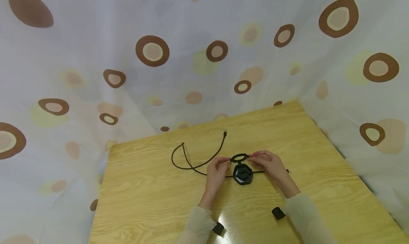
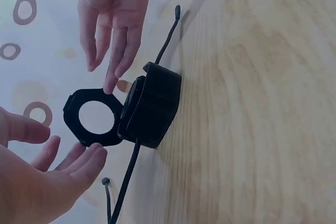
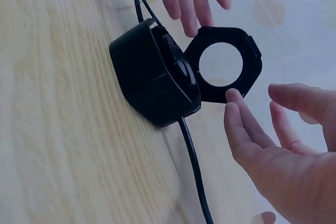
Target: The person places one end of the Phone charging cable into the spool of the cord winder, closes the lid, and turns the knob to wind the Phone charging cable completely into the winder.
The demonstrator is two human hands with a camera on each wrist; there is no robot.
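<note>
A black hexagonal cable case (image 1: pixel 238 181) sits on the table, its ring-shaped lid (image 2: pixel 71 120) swung up on a hinge. Black cable (image 1: pixel 185 168) runs out of both sides of the case, and a dark coiled or round part shows inside. My left hand (image 1: pixel 217 174) is at the lid's left edge, the fingertips touching it with fingers fairly straight. On the opposite edge, the fingertips of my right hand (image 1: pixel 271 166) touch the lid, also with extended fingers. In both wrist views the thumbs stand away from the lid.
The cable's longer side loops over the wooden table (image 1: pixel 143 201) to a plug (image 1: pixel 225 133) at the back. A short end (image 1: pixel 288 171) pokes out right of the right hand. Patterned white sheeting (image 1: pixel 179 20) rises behind and beside the table. Black wrist devices (image 1: pixel 278 213) sit by the sleeves.
</note>
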